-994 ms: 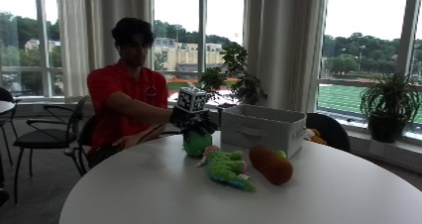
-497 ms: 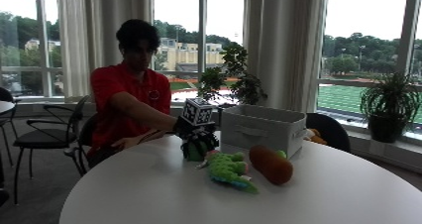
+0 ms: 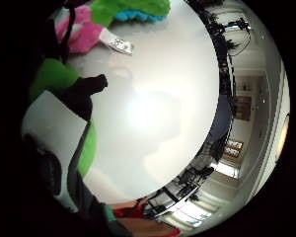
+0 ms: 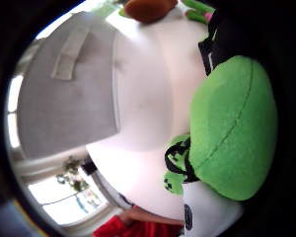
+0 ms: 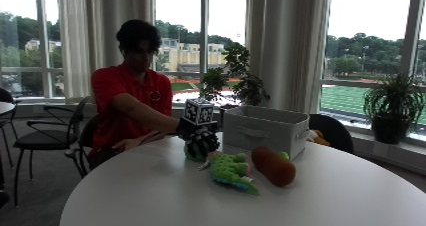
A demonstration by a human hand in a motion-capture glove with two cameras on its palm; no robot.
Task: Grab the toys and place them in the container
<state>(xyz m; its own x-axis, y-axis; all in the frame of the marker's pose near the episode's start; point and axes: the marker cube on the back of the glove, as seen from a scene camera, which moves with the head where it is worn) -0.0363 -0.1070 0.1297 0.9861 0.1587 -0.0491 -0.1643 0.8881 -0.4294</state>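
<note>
On the round white table (image 5: 153, 196), the nearest things to the outside camera are two toys lying side by side. One is a green plush toy (image 5: 231, 170) with a pink part and a blue edge, lying on its side. Just beside it lies an orange-brown plush toy (image 5: 273, 166) with a bit of green at its far end; the two are close, but I cannot tell if they touch.

A little farther, the gloved right hand (image 5: 194, 131) is low over the table and is on top of a round green toy (image 5: 201, 147) with dark markings. This toy rests on the table, near the front left corner of the grey fabric container (image 5: 266, 131). In the thumb side palm view the round green toy (image 4: 232, 128) fills much of the picture and lies against the palm, and in the little finger side view a black finger (image 3: 86, 91) curves over its green surface. So the hand is closed round this toy, with the fingers bent on it.

The container stands behind the two lying toys, open at the top, with a handle strip on its front wall. Behind it, at its right, a small part of another object shows, too hidden to name.

Farther away the person sits at the table in a red shirt (image 5: 126, 101), right arm stretched forward. The bare left hand (image 5: 133, 143) rests at the table edge.
</note>
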